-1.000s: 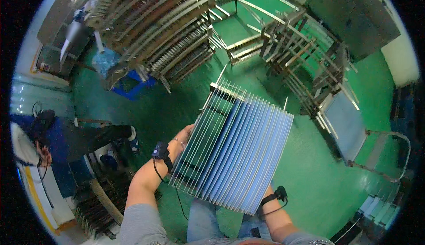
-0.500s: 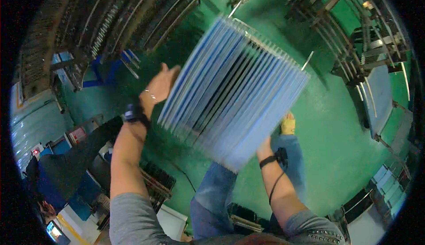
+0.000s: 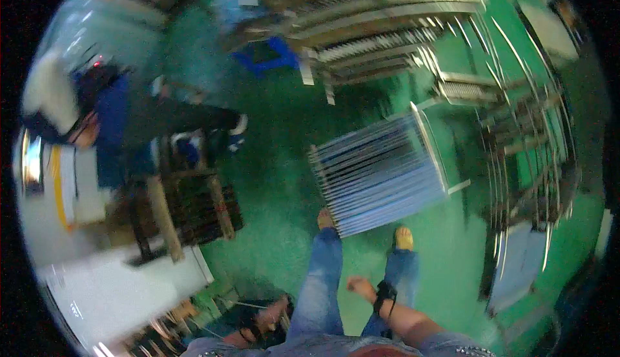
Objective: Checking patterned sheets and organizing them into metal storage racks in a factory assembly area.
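Note:
A rack of slanted, slat-like blue panels (image 3: 381, 176) in a pale frame stands on the green floor, just beyond my feet. Both my hands are apart from it. My right hand (image 3: 363, 288) is over my right leg, its fingers curled in with nothing seen in them. A dark band and cord circle that wrist. Low on the left, beside my left thigh, is my left hand (image 3: 274, 315). It is blurred and dim, so its fingers cannot be made out.
Long slotted metal racks (image 3: 387, 8) stand at the far side, with more rods and frames (image 3: 523, 157) on the right. A blue stool (image 3: 268, 57) is far left. Another person (image 3: 123, 112) is at the left, near a wooden-legged stand (image 3: 165, 218) and a white panel (image 3: 129, 292).
The rack of blue panels has gone from between my hands to the floor. Both hands have left it and drawn back toward my body. My view has turned left.

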### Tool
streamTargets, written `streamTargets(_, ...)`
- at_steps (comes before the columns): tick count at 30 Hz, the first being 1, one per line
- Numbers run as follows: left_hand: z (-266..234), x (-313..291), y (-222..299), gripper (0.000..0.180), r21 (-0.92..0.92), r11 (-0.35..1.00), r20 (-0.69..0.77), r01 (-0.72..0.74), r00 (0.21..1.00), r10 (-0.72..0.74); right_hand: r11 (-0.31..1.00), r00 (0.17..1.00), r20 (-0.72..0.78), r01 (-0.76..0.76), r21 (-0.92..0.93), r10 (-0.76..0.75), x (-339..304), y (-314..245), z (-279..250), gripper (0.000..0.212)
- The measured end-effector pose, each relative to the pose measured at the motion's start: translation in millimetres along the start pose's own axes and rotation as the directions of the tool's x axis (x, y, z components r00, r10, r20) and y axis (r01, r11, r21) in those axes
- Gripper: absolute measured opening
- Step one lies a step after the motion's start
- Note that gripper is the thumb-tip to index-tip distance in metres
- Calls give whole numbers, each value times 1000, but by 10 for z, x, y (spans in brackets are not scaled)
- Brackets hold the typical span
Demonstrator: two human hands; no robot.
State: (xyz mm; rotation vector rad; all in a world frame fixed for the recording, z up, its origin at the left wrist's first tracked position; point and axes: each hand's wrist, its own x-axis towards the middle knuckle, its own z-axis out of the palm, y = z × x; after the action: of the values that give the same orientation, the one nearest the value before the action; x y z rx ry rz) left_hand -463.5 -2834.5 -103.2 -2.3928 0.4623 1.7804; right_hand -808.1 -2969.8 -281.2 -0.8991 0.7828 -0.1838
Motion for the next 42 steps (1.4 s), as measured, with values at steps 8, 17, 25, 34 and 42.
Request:
streamTargets(8, 2050, -1578, -408, 50, -533, 844, -239, 52, 948, -209, 587, 566, 570, 177, -790, 596, -1756, -67, -796, 26)
streamTargets(17, 4182, -2692, -1164, 44, -926, 269, -362, -265, 824, -436, 105, 448, 372, 515, -851, 813, -1091, -965, -791, 30)
streamTargets(25, 6946, -3618, -1900, 38, -939, -249, -7, -238, 736, -677, -175, 257, 196, 917, -359, 946, -738, -160, 551, 34)
streamTargets(34, 8402, -4163, -3002, 33, -756, -587, 253, -290, 697, -671, 59, -41, 258, 996, -60, 965, -1915, 1829, 4295, 14)
streamTargets(42, 8276, -4449, -5169, 28, -661, -630, 307, -407, 620, -722, 342, -370, 10, 870, 355, 929, -2951, 4350, 6556, 15)
